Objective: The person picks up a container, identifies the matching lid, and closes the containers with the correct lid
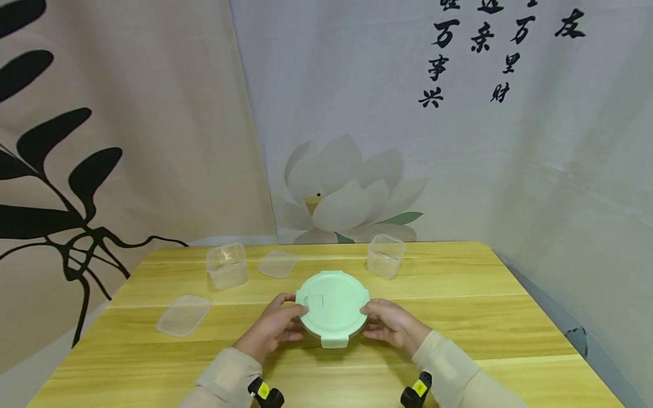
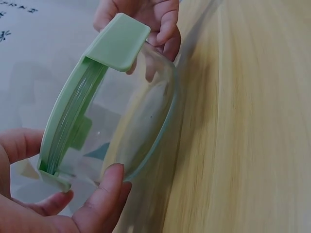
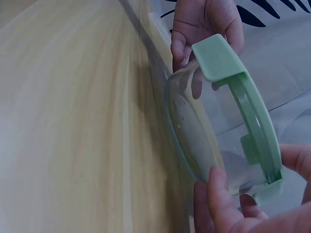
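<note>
A round glass food container (image 2: 158,114) with a pale green lid (image 1: 336,306) is between my two hands near the middle of the table. In the head view my left hand (image 1: 275,326) grips its left side, thumb on the lid's edge and fingers lower down. On the opposite side my right hand (image 1: 397,326) holds it the same way. The wrist views show fingertips against the clear glass wall and a green side flap (image 3: 217,57) angled down over the rim. Whether the base touches the table, I cannot tell.
Farther back stand two clear plastic boxes, a left box (image 1: 227,266) and a right box (image 1: 385,256). Two flat translucent lids lie on the wooden table (image 1: 484,317): a back lid (image 1: 278,264) and a left lid (image 1: 183,315). A printed curtain (image 1: 347,113) hangs behind the table.
</note>
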`<act>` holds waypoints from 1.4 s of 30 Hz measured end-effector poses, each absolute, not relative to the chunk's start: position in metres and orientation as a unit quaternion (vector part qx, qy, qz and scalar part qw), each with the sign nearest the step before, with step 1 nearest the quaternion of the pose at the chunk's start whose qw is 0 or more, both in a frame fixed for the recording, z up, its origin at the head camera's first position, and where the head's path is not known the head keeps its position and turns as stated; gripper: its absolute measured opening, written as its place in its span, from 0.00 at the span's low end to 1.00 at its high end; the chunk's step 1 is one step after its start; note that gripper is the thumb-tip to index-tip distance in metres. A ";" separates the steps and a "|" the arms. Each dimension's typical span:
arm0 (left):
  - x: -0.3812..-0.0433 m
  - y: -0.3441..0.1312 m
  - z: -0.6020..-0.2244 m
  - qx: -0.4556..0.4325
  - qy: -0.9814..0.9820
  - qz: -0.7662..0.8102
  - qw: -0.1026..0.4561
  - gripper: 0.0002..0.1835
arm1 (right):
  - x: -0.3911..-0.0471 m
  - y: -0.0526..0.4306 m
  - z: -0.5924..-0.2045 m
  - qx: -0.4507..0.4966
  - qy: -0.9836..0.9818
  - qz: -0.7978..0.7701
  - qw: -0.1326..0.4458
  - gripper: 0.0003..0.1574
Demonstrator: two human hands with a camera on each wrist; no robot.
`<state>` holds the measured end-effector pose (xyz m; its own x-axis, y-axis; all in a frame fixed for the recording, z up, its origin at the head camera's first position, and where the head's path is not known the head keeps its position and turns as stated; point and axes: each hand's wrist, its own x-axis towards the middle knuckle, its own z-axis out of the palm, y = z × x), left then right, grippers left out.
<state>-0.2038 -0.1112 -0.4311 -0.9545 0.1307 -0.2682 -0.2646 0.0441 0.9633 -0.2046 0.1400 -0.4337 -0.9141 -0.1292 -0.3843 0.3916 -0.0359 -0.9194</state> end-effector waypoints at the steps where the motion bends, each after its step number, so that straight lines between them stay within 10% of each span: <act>1: -0.204 -0.109 -0.430 -0.044 0.707 0.691 0.145 0.27 | -0.204 0.142 -0.433 0.098 0.671 -0.713 0.180 0.20; 42: -0.206 -0.007 -0.408 0.001 0.687 0.706 0.172 0.31 | -0.185 0.254 -0.410 0.083 0.678 -0.709 0.174 0.32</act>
<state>-0.2060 -0.0066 -0.4077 -0.9408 0.2446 -0.2346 -0.2411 0.0037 0.9705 -0.1854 0.2537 -0.4104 -0.9253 -0.1349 -0.3544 0.3602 -0.0201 -0.9327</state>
